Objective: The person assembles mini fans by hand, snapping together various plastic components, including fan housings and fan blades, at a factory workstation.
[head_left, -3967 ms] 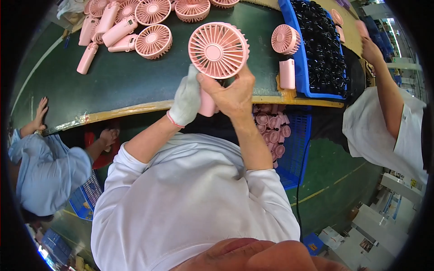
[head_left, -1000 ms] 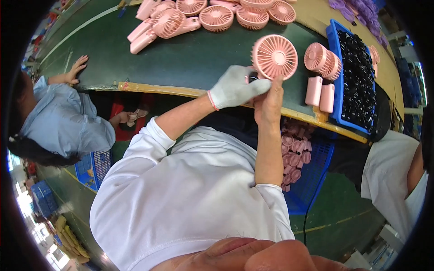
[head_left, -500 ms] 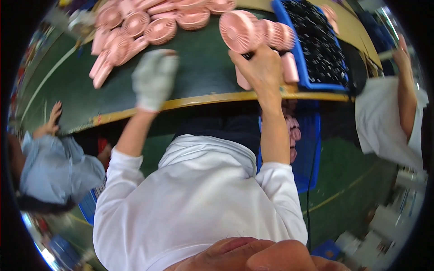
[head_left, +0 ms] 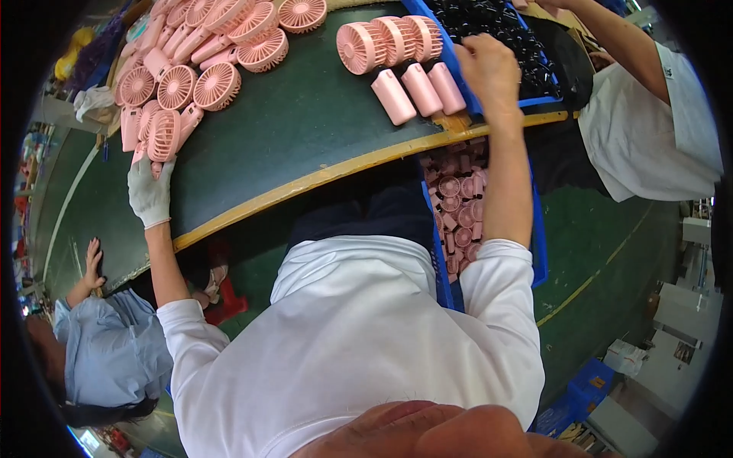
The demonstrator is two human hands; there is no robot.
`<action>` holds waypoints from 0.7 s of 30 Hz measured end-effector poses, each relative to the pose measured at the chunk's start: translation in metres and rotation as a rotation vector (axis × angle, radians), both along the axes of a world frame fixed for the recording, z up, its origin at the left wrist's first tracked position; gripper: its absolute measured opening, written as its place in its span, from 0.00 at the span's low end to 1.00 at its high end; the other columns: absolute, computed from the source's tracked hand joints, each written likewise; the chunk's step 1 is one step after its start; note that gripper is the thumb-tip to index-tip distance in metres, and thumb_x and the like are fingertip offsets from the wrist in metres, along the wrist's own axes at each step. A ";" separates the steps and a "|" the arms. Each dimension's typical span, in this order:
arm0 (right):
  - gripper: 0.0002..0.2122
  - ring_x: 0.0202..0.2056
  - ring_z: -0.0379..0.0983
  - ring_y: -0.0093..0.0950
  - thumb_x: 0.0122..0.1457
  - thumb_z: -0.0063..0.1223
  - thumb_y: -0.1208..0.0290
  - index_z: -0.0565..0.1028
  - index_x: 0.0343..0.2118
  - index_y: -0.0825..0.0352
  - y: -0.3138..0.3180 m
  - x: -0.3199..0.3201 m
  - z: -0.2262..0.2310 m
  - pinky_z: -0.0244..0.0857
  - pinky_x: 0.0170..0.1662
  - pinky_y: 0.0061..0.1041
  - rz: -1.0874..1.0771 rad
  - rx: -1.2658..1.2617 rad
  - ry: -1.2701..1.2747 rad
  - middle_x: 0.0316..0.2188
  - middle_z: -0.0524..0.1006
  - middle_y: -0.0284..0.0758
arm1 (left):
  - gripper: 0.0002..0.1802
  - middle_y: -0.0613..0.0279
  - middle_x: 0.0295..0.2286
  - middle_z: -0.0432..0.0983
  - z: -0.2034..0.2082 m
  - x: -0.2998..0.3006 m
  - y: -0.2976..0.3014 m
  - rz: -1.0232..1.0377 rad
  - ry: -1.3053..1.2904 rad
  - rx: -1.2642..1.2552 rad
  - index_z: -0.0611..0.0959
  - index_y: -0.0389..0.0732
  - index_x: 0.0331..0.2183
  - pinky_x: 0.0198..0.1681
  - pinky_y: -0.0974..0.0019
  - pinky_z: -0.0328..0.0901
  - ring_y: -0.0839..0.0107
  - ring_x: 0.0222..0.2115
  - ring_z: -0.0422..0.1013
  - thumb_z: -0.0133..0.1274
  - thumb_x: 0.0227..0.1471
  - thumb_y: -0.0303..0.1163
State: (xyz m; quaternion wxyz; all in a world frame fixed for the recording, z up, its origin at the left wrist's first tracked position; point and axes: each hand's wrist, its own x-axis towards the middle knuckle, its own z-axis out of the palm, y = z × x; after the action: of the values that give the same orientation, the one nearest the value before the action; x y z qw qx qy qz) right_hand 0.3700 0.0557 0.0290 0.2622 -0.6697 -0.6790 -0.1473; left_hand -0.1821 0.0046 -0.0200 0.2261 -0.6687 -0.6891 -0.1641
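Three round-headed pink plastic fans [head_left: 421, 90] lined up, apparently done, left of bare right hand [head_left: 492, 72], fingers' grip unclear; white-gloved left hand's [head_left: 149, 189] fingers grasp another [head_left: 163, 136], leftover pink heap [head_left: 177, 86] beyond.

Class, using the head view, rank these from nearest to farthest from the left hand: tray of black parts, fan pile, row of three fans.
From the left hand:
1. Fan pile: left side, at its fingertips.
2. Row of three fans: right of the pile.
3. Tray of black parts: farther right.
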 end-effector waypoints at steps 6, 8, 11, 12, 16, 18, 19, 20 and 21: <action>0.14 0.38 0.74 0.43 0.50 0.56 0.65 0.78 0.36 0.69 0.016 0.054 -0.002 0.67 0.41 0.36 0.129 -0.253 -0.085 0.32 0.78 0.45 | 0.23 0.50 0.19 0.69 0.036 0.036 -0.024 -0.261 -0.320 -0.405 0.77 0.39 0.25 0.25 0.60 0.61 0.56 0.21 0.69 0.60 0.42 0.52; 0.13 0.41 0.73 0.41 0.51 0.56 0.64 0.79 0.37 0.65 0.019 0.047 0.005 0.66 0.45 0.37 0.071 -0.352 -0.155 0.34 0.77 0.45 | 0.22 0.53 0.21 0.72 0.030 0.062 -0.031 -0.314 -0.289 -0.340 0.78 0.42 0.26 0.27 0.58 0.63 0.54 0.25 0.71 0.59 0.40 0.52; 0.10 0.36 0.75 0.40 0.53 0.54 0.68 0.79 0.36 0.63 0.022 0.042 -0.003 0.69 0.40 0.37 0.151 -0.198 -0.361 0.30 0.78 0.43 | 0.21 0.61 0.24 0.74 0.032 0.095 -0.040 -0.192 -0.176 -0.286 0.79 0.43 0.26 0.29 0.60 0.66 0.60 0.28 0.72 0.59 0.40 0.52; 0.09 0.34 0.75 0.39 0.53 0.53 0.69 0.79 0.35 0.63 0.021 0.039 -0.001 0.70 0.37 0.37 0.159 -0.215 -0.358 0.28 0.78 0.42 | 0.21 0.62 0.24 0.74 0.032 0.100 -0.040 -0.202 -0.179 -0.251 0.79 0.43 0.26 0.29 0.60 0.67 0.61 0.29 0.72 0.59 0.40 0.52; 0.11 0.38 0.74 0.41 0.53 0.54 0.68 0.78 0.38 0.64 0.017 0.032 0.007 0.68 0.41 0.36 0.071 -0.327 -0.356 0.33 0.78 0.44 | 0.20 0.62 0.23 0.73 0.029 0.102 -0.042 -0.197 -0.181 -0.214 0.78 0.43 0.24 0.27 0.59 0.66 0.61 0.29 0.72 0.58 0.41 0.51; 0.10 0.34 0.76 0.40 0.53 0.53 0.70 0.79 0.38 0.63 0.028 0.042 -0.004 0.70 0.38 0.36 0.099 -0.131 -0.346 0.30 0.78 0.43 | 0.20 0.61 0.23 0.73 0.026 0.100 -0.043 -0.200 -0.187 -0.233 0.77 0.42 0.22 0.27 0.59 0.66 0.60 0.27 0.72 0.58 0.42 0.51; 0.11 0.34 0.76 0.39 0.52 0.54 0.70 0.78 0.39 0.63 0.034 0.055 -0.009 0.70 0.38 0.35 0.114 -0.058 -0.165 0.31 0.78 0.44 | 0.21 0.60 0.22 0.73 0.026 0.099 -0.043 -0.212 -0.191 -0.252 0.77 0.42 0.21 0.26 0.58 0.66 0.59 0.26 0.72 0.58 0.42 0.51; 0.12 0.33 0.76 0.39 0.51 0.55 0.70 0.78 0.40 0.63 0.038 0.069 -0.013 0.70 0.38 0.34 0.128 0.017 0.016 0.31 0.78 0.44 | 0.21 0.60 0.22 0.73 0.028 0.100 -0.040 -0.216 -0.190 -0.248 0.77 0.42 0.21 0.26 0.58 0.66 0.59 0.26 0.72 0.58 0.42 0.51; 0.15 0.29 0.77 0.32 0.51 0.56 0.72 0.76 0.43 0.69 0.040 0.069 -0.012 0.70 0.35 0.28 0.122 0.053 0.209 0.30 0.80 0.42 | 0.21 0.59 0.21 0.72 0.026 0.099 -0.039 -0.215 -0.165 -0.258 0.76 0.42 0.20 0.25 0.58 0.65 0.58 0.24 0.71 0.58 0.42 0.51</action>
State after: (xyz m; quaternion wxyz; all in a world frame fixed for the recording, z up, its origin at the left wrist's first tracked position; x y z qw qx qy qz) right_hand 0.4389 0.0956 0.0166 0.3576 -0.6318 -0.6833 -0.0781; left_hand -0.0828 -0.0344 0.0062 0.0625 -0.7463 -0.6451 -0.1519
